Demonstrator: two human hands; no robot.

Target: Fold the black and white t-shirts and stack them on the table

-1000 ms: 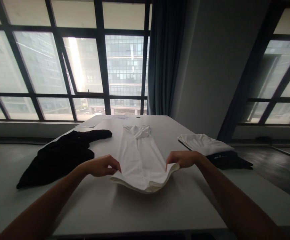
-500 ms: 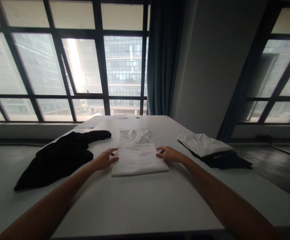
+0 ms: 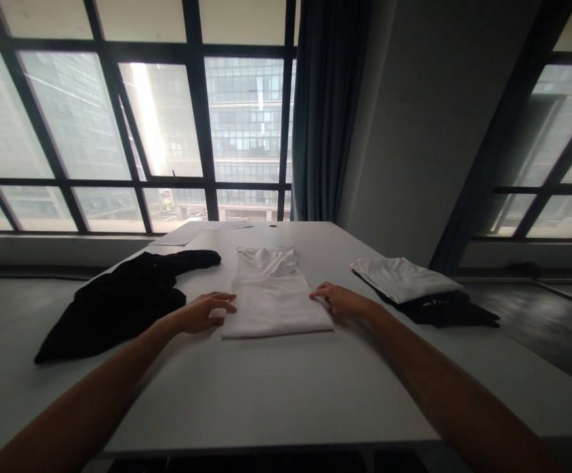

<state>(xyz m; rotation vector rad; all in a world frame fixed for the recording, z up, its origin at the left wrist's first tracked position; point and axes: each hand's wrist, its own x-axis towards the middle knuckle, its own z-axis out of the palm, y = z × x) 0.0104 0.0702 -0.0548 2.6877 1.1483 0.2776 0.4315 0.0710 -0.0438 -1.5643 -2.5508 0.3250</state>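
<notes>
Midway across the white table, a folded white garment lies flat between a person's two hands. Principal hazard, in an onlooker's judgement: slippage between layers. The near panel appears merely laid over the cloth beneath, so an uneven pull at the sides could skew it, and lifting the upper layer alone could open the fold. The gathered far end, bunched and irregular, would probably leave a lump under any further layer. A wide sweep of the left arm might also catch the black garment, loosely heaped beside it.

Position relative to the hands: the left hand is at the garment's left side, fingers spread apart, tips at the edge. The right hand is opposite, index finger extended to the right edge; whether its thumb pinches cloth cannot be told. The straight near edge lies closer to the person than the fingertips; the gathered end lies beyond them. Well apart, at right: white cloth resting upon dark cloth.
</notes>
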